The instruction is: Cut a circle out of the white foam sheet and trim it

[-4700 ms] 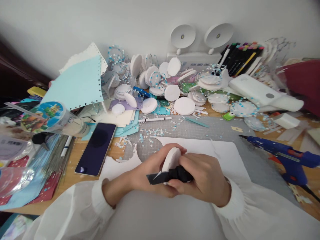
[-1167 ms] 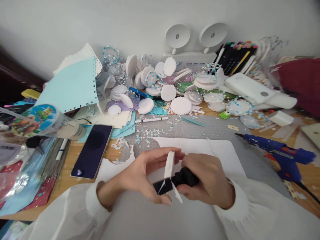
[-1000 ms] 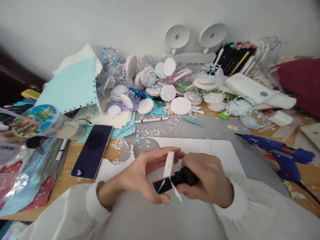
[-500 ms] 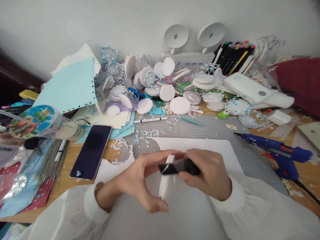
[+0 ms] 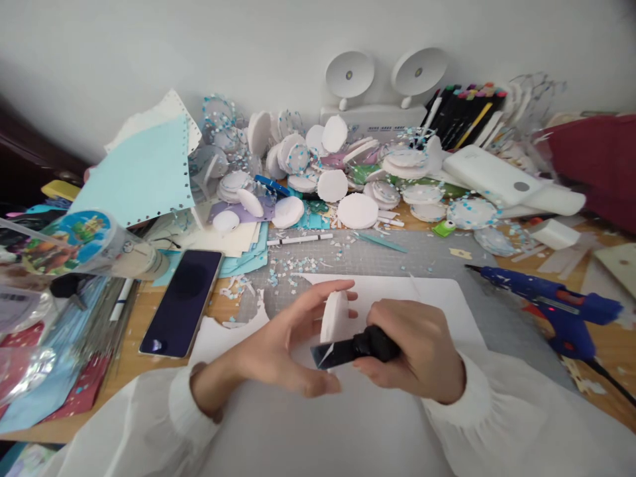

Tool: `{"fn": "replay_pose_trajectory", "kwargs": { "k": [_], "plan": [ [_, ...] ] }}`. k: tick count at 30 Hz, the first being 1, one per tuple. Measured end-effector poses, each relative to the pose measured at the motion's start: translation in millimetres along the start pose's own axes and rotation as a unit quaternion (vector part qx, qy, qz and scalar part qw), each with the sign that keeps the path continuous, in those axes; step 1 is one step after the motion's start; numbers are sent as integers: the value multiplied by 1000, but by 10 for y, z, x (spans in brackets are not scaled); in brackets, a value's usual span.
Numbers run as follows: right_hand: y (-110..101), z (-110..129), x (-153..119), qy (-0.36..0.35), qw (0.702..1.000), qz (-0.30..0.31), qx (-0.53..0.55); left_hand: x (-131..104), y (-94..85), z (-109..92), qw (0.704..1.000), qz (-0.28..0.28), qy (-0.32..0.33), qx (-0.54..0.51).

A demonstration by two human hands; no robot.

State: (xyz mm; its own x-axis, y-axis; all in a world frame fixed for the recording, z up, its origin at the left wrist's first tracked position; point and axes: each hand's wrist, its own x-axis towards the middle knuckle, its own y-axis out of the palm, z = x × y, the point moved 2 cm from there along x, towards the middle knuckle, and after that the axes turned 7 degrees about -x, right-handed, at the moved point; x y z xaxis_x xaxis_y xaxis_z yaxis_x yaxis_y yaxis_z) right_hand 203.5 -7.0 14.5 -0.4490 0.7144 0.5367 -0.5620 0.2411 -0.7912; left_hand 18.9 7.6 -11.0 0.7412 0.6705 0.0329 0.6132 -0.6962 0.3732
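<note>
My left hand (image 5: 278,351) is curved around a white foam-like disc (image 5: 334,315), fingers behind its top and thumb below. The disc stands nearly on edge, its rim towards me. My right hand (image 5: 420,344) is closed around the black handle of a utility knife (image 5: 375,343). Its wide dark blade points left and lies across the lower part of the disc's rim, above my left thumb. The blade hides the bottom of the disc. Under both hands lies a white sheet (image 5: 447,305), with a cut, curved white scrap (image 5: 223,334) to the left.
Many white discs (image 5: 358,210) are heaped along the wall, some with beaded wire. A phone (image 5: 181,301) and a lidded cup (image 5: 94,242) are on the left. A blue glue gun (image 5: 551,301) rests at right on the grey cutting mat (image 5: 437,255), near a teal tool (image 5: 380,242).
The knife blade has moved down along the disc's rim, towards me. The disc now sits higher between my left fingers, which are more spread. The things on the table have stayed put.
</note>
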Motion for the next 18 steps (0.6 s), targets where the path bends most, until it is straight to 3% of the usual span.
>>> {"fn": "replay_pose_trajectory", "kwargs": {
  "k": [4,18],
  "plan": [
    [32,13,-8,-8,1000,15,-12,17,7,24,999,15,8,-42],
    [44,50,0,-19,999,22,-25,49,11,70,1000,-10,28,-10]
  ]
}}
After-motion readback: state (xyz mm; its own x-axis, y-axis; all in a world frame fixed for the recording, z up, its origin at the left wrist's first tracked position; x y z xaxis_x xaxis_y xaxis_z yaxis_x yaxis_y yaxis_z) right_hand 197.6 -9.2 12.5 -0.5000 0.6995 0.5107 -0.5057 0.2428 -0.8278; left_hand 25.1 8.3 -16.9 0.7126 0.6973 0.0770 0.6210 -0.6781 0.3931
